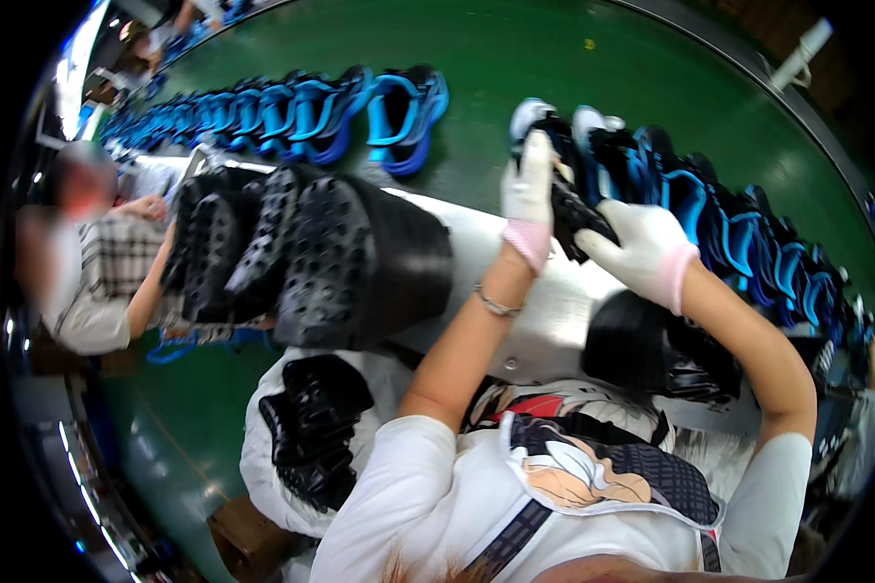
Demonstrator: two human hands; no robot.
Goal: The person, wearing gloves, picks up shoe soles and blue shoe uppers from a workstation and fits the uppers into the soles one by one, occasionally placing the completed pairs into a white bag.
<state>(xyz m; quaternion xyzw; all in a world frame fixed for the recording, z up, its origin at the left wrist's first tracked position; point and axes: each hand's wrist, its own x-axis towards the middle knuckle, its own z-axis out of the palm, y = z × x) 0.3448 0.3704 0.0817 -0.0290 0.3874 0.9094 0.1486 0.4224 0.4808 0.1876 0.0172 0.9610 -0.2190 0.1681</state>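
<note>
Both my hands wear white gloves with pink cuffs. Between them, above the white worktop (476, 225), is a black, knobbly shoe sole (576, 216). My left hand (529, 189) presses along its left side with the fingers pointing away from me. My right hand (637, 241) grips its near right end, thumb beneath and fingers above. Just beyond my left fingertips is a shoe with a white end (532, 113); whether it touches the sole is hidden. Another white-ended shoe (587, 120) stands to its right.
Blue-and-black shoes (408, 117) line the green conveyor (496, 53) on both sides. Black studded soles (329, 257) are stacked at left; more black pieces (642, 340) lie by my right forearm. A white bag (262, 466) holds black soles. A co-worker (117, 257) sits at far left.
</note>
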